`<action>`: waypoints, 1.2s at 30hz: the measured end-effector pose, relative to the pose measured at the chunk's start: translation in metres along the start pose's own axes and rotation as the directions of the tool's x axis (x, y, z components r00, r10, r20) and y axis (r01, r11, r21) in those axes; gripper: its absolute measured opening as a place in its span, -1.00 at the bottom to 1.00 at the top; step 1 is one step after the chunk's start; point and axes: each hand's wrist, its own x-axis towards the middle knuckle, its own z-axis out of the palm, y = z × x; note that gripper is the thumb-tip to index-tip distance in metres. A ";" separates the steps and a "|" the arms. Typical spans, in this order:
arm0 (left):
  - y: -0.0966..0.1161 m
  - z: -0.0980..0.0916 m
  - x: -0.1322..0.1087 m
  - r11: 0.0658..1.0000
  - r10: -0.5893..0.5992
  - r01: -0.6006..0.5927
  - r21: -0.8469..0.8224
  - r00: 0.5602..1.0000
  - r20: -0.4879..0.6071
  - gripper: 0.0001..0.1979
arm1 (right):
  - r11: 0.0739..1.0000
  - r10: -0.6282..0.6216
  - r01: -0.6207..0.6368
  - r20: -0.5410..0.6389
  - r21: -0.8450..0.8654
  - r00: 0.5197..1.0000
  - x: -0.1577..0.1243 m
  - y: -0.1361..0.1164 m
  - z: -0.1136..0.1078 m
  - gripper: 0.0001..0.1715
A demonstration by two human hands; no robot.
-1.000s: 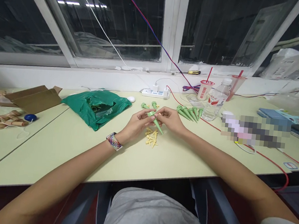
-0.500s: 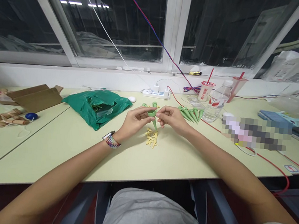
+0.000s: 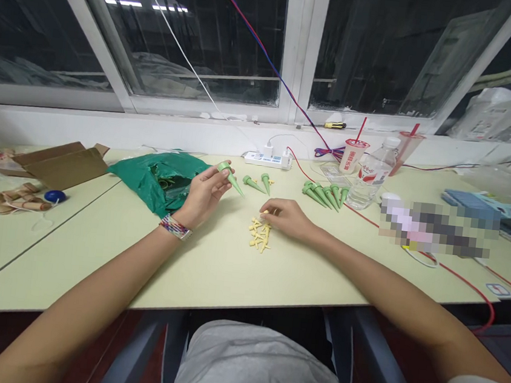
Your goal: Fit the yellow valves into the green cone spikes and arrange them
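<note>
My left hand [image 3: 201, 195] holds a green plastic cone spike [image 3: 231, 177] by its wide end, lifted above the table with the tip pointing right and down. My right hand [image 3: 286, 216] rests on the table at the top of a small pile of yellow plastic pieces [image 3: 259, 235], its fingertips pinched on one of them. Two loose green spikes [image 3: 259, 183] lie just beyond the hands. A row of several green spikes [image 3: 325, 194] lies to the right.
A torn green plastic bag [image 3: 162, 177] lies left of my left hand. Cardboard box [image 3: 60, 163] and brown pieces [image 3: 12, 199] sit far left. A power strip [image 3: 268, 159], water bottle [image 3: 371, 173], two cups with straws [image 3: 352, 154] and red cable [image 3: 465, 277] lie behind and right.
My hands came apart. The left hand carried the green spike up and to the left toward the bag. The right hand dropped to the yellow pieces on the table.
</note>
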 end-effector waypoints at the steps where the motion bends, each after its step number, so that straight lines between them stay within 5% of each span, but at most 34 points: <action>1: -0.004 0.001 -0.001 1.000 -0.027 0.027 0.008 1.000 0.003 -0.58 | 0.999 -0.022 0.024 0.034 -0.043 0.999 0.000 0.000 0.004 -0.92; 6: -0.015 0.008 -0.008 0.995 -0.099 0.097 0.037 0.993 0.057 -0.56 | 0.975 -0.050 0.072 0.108 -0.210 0.993 0.003 0.007 0.006 -0.88; 12: -0.019 0.009 -0.011 0.991 -0.119 0.110 0.073 0.983 0.138 -0.55 | 0.977 -0.062 0.073 0.063 -0.202 0.996 0.002 0.007 0.005 -0.86; 16: -0.026 0.008 -0.013 0.986 -0.077 0.046 0.161 0.979 0.189 -0.53 | 0.993 0.017 -0.007 -0.092 0.115 0.996 0.001 -0.008 0.001 -0.78; 20: -0.033 0.011 -0.018 0.964 -0.052 -0.014 0.266 0.970 0.239 -0.52 | 0.928 0.059 -0.030 -0.066 0.373 0.996 0.000 -0.022 -0.001 -0.57; 26: -0.031 0.023 -0.028 0.952 -0.029 -0.069 0.297 0.950 0.312 -0.55 | 0.982 0.041 -0.017 -0.124 0.187 0.991 0.001 -0.021 0.000 -0.67; 31: -0.027 0.023 -0.034 0.914 -0.043 -0.114 0.390 0.927 0.372 -0.38 | 0.986 -0.043 -0.017 -0.352 -0.168 0.935 0.007 0.002 -0.034 -0.73; 33: -0.028 0.022 -0.037 0.842 -0.060 -0.203 0.499 0.885 0.462 -0.50 | 0.909 -0.032 -0.159 -0.445 -0.385 0.895 0.005 0.012 -0.057 -0.71; 36: -0.030 0.023 -0.044 0.676 -0.116 -0.407 0.615 0.765 0.633 -0.63 | 0.732 0.016 -0.380 -0.544 -0.565 0.839 0.000 0.023 -0.089 -0.66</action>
